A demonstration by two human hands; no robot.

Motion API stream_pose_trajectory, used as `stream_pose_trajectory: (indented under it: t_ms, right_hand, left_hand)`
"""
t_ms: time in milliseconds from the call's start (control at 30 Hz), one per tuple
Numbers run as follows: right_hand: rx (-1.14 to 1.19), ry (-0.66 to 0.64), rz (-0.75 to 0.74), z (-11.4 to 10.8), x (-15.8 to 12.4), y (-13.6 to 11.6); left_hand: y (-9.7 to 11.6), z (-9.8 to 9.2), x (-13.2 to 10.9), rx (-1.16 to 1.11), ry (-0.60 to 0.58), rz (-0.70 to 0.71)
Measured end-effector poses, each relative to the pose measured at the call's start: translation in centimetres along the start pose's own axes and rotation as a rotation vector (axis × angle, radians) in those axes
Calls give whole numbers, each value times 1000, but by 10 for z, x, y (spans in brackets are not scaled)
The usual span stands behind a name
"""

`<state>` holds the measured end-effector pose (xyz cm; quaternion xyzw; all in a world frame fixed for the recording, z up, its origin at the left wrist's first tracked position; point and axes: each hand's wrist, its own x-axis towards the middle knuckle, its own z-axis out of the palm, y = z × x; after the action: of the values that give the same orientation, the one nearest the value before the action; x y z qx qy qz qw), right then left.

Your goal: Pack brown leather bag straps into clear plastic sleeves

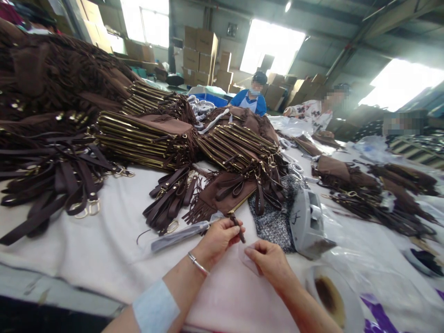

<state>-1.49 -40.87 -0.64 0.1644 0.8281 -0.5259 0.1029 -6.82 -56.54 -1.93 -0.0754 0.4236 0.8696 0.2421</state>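
A dark brown zipper pull (237,227) is pinched between the fingers of my left hand (222,235). It hangs from the gold zipper of a brown fringed pouch (231,189) lying flat just beyond. Between thumb and fingers of my right hand (270,261) is a small clear plastic piece (247,260), close beside the pull. Left of my left hand lies a long narrow item wrapped in clear plastic (183,235); what is inside is hard to make out.
Stacks of brown gold-zipped pouches (142,141) and dark straps (62,180) cover the left and back. A grey tape dispenser (307,224) sits on speckled cloth (268,222), right of centre. A roll of clear film (333,296) lies at front right. Several people are across the table.
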Motion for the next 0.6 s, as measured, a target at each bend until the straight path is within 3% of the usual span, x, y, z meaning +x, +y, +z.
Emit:
stream_pose_trajectory:
  t_ms: [267, 600]
  right_hand:
    - [-162, 102, -75, 2, 4, -6]
    - [-194, 70, -123, 3, 0, -3]
  left_hand:
    - [-2, 2, -1, 14, 31, -22]
    - [-3, 4, 1, 47, 67, 23]
